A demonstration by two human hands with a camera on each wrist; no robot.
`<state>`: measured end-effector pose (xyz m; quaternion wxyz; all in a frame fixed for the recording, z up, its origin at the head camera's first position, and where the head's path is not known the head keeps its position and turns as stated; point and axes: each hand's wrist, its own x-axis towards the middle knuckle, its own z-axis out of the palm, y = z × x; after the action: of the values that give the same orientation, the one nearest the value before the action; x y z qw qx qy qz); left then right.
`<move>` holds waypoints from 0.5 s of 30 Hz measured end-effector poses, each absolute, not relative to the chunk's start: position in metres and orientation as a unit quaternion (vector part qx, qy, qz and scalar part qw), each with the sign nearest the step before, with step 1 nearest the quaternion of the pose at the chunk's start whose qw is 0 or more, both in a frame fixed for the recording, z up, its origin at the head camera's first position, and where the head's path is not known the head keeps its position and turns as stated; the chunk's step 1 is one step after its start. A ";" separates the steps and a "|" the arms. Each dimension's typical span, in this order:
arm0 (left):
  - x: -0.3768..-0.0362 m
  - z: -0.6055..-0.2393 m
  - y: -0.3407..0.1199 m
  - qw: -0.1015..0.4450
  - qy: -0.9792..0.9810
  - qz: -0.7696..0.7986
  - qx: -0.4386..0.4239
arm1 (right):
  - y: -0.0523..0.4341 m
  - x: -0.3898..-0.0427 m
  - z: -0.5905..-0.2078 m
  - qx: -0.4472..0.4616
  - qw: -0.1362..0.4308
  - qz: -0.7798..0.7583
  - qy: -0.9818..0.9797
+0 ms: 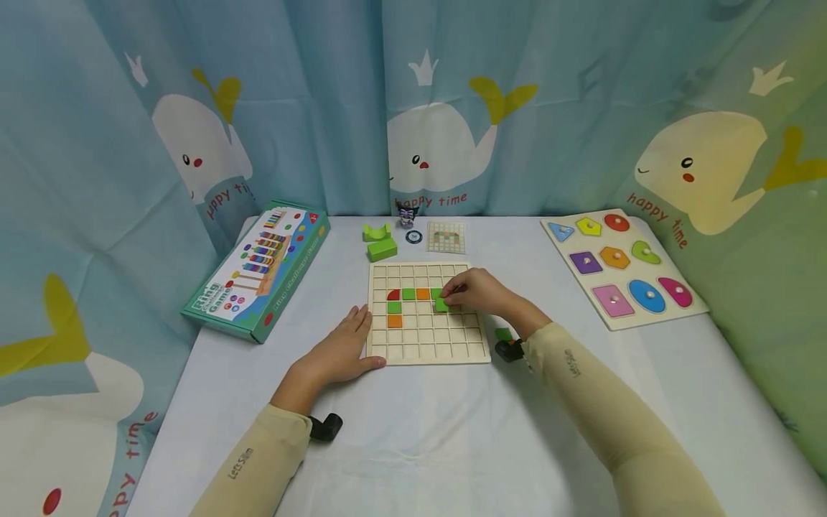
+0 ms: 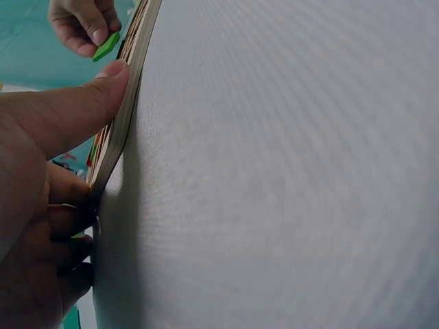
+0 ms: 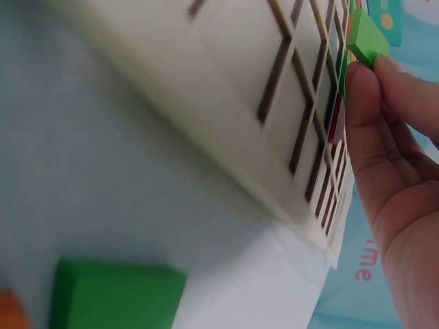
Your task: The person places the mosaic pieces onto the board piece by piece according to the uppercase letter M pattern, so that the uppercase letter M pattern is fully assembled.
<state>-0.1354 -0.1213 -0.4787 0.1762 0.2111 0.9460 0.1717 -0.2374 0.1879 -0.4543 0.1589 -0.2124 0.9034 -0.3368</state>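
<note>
A flat green square tile (image 1: 442, 304) is pinched in the fingertips of the right hand (image 1: 481, 292), tilted over the right half of the wooden grid board (image 1: 426, 345) at the bench's middle. Six tiles lie on the board: three green, two orange, one red. The left hand (image 1: 339, 352) lies flat, fingers straight, against the board's left edge.

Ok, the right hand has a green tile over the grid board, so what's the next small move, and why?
Probably lower the green tile flat into the cell under it and let go. The right hand pinches it tilted just above the grid board, one row below the row of red, green and orange tiles. The left hand already rests against the board's left edge, steadying it.
</note>
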 end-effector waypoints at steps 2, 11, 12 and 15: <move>-0.135 -0.479 -0.121 0.178 0.946 0.173 0.211 | 0.184 -0.238 -0.454 -0.219 0.157 -0.334 0.903; -0.135 -0.477 -0.121 0.177 0.946 0.172 0.210 | 0.168 -0.240 -0.451 -0.229 0.167 -0.342 0.896; -0.135 -0.477 -0.121 0.177 0.946 0.172 0.210 | 0.167 -0.241 -0.451 -0.231 0.167 -0.341 0.896; -0.134 -0.477 -0.121 0.175 0.946 0.173 0.211 | 0.162 -0.241 -0.452 -0.232 0.169 -0.339 0.896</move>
<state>-0.1343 -0.1211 -0.4771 0.1753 0.2111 0.9459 0.1729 -0.2405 0.1622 -0.4521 0.1687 -0.2316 0.8960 -0.3393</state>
